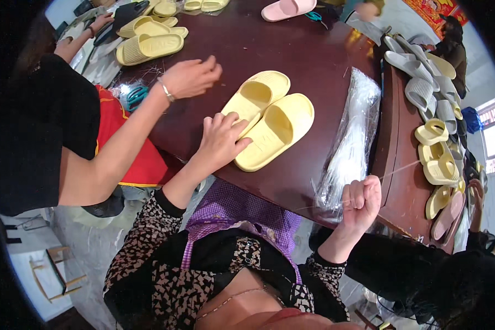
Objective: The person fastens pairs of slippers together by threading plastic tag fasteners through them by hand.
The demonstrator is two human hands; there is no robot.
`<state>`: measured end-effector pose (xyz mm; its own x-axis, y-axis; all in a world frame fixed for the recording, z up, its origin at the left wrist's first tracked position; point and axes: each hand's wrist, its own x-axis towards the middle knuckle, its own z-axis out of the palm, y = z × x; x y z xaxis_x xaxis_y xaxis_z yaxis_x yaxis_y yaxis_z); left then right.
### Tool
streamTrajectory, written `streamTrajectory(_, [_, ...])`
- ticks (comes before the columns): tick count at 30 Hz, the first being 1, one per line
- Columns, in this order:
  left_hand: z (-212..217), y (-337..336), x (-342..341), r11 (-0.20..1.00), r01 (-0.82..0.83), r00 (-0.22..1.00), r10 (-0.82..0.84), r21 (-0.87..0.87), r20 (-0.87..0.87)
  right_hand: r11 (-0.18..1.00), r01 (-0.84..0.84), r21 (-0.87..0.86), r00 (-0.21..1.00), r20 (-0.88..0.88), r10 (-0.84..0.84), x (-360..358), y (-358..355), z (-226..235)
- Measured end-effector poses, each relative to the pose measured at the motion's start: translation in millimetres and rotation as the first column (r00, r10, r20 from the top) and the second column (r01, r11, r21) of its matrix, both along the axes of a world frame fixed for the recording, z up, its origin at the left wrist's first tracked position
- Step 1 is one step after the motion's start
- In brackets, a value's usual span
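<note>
Slippers (276, 127) require light steadying by the left hand (219, 140), fingers apart, at eight o'clock; right hand (361, 202), four o'clock, fingers clamped on strand (399, 170).

A footwear workshop is suggested: yellow slippers (290, 118) are handled at a shared table (308, 52) mid-frame, and assorted slippers (441, 168) are heaped at right.

2 slippers (275, 129) lie side by side on the table (313, 66); a bundle (351, 140) lies right of them, more slippers (440, 165) farther right, 1 sandal (286, 9) far behind.
</note>
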<state>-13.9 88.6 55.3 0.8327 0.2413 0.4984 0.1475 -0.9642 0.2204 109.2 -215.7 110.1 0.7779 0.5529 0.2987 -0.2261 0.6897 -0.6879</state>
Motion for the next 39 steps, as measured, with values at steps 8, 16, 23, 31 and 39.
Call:
streamTrajectory(8, [5,-22,5,0.988,0.085,0.985,-0.103,-0.132,-0.139,0.997,0.047,-0.061,0.998,-0.025,-0.049,-3,7,-1])
streamTrajectory(16, [27,-51,5,0.849,0.32,0.944,-0.323,-0.42,0.068,0.994,0.085,-0.071,0.996,-0.004,-0.086,-5,26,9])
streamTrajectory(23, [79,-97,0,-0.287,0.082,0.772,-0.587,-0.954,0.243,0.989,0.135,-0.057,0.982,0.142,-0.126,-15,50,40])
streamTrajectory(31, [93,-81,-10,0.57,0.672,0.733,-0.602,-0.472,0.316,0.957,0.241,-0.164,0.941,0.28,-0.189,-16,45,51])
streamTrajectory(39, [89,-74,-36,0.8,0.6,0.783,-0.586,-0.008,0.207,0.744,0.253,-0.619,0.951,0.301,-0.073,-26,54,18])
